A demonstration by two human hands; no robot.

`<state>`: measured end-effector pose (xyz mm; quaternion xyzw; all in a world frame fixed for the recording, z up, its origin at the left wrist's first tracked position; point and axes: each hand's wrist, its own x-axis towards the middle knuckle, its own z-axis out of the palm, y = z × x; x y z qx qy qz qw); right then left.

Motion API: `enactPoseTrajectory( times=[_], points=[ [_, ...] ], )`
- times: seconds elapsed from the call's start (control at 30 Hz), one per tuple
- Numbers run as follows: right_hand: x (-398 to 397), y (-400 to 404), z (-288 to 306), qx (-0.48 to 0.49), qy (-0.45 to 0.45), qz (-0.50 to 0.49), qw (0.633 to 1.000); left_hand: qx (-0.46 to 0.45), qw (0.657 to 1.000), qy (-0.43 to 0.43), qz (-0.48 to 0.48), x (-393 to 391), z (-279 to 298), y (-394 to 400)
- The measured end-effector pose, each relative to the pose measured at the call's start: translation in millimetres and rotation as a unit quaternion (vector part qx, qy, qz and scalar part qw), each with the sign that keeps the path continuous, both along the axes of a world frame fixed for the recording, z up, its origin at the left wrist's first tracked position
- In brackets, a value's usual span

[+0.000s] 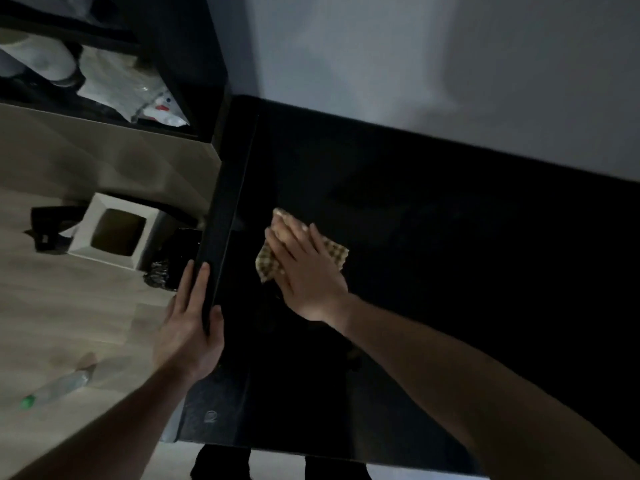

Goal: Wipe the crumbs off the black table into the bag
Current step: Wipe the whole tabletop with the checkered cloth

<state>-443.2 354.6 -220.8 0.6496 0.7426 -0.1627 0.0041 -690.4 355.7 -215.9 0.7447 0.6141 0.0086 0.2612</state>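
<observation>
While left hand (192,327) grips table (450,237) edge, right hand (304,268) presses cloth (266,261).

Black table and pale wood floor

The black table (433,237) carries a checked cloth (334,252) near its left edge, lying flat on the top. Beside the table, the wood floor (69,306) holds a white box (114,233) with a square opening, a crumpled black bag (162,271) close against the table's edge, and a clear bottle (55,388) with a green cap lying on its side.
</observation>
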Motion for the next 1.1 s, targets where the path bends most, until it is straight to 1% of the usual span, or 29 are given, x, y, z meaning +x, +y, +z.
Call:
enactPoseTrajectory(
  times=[0.07, 0.13, 0.2, 0.33, 0.4, 0.5, 0.6, 0.7, 0.77, 0.83, 0.93, 1.0, 1.1],
  points=[
    [10.9, 2.1, -3.4, 0.007, 0.013, 0.047, 0.999, 0.000, 1.000, 0.000, 0.001, 0.5, -1.0, 0.4],
    [23.6, 29.0, -8.4, 0.030, 0.006, 0.056, 0.998, 0.002, 1.000, -0.007, 0.001, 1.1, -0.9, 0.0],
    [34.4, 72.3, -10.5, 0.052, 0.001, 0.030, 0.998, 0.008, 1.000, -0.010, 0.003, -0.1, -2.3, -0.1],
    [50.4, 153.3, -10.3, 0.037, -0.008, -0.040, 0.998, 0.018, 1.000, -0.020, -0.002, -0.7, -5.1, 0.5],
    [51.2, 175.1, -10.6, 0.038, -0.004, -0.081, 0.996, 0.024, 0.999, -0.028, 0.000, -0.6, -6.4, 0.5],
    [42.3, 177.3, -10.7, 0.048, -0.002, -0.123, 0.991, 0.029, 0.999, -0.031, 0.003, -0.7, -8.5, -0.1],
    [27.6, 135.2, -10.6, 0.058, 0.017, -0.097, 0.993, 0.032, 0.999, -0.022, 0.002, -0.1, -8.3, 1.4],
    [2.4, 52.7, -9.3, 0.077, 0.029, -0.048, 0.996, 0.026, 0.999, -0.025, 0.007, 0.7, -5.4, 0.1],
    [-17.6, -11.3, -6.2, 0.053, 0.046, -0.026, 0.997, 0.025, 0.999, -0.035, 0.005, 1.4, -3.5, -1.1],
    [-40.6, -76.8, 3.0, 0.024, 0.064, -0.026, 0.997, 0.023, 0.999, -0.043, 0.012, 1.3, -3.0, -1.3],
    [-71.6, -163.0, 8.7, -0.009, 0.048, -0.006, 0.999, 0.023, 0.998, -0.051, 0.013, 1.2, -1.5, -3.3],
    [-79.7, -190.2, 5.3, -0.018, 0.036, 0.020, 0.999, 0.024, 0.998, -0.054, 0.013, 0.6, -0.9, -2.6],
    [-64.5, -179.8, -1.0, -0.011, 0.044, 0.016, 0.999, 0.027, 0.998, -0.055, 0.014, 0.7, 0.1, -4.1]
  ],
)
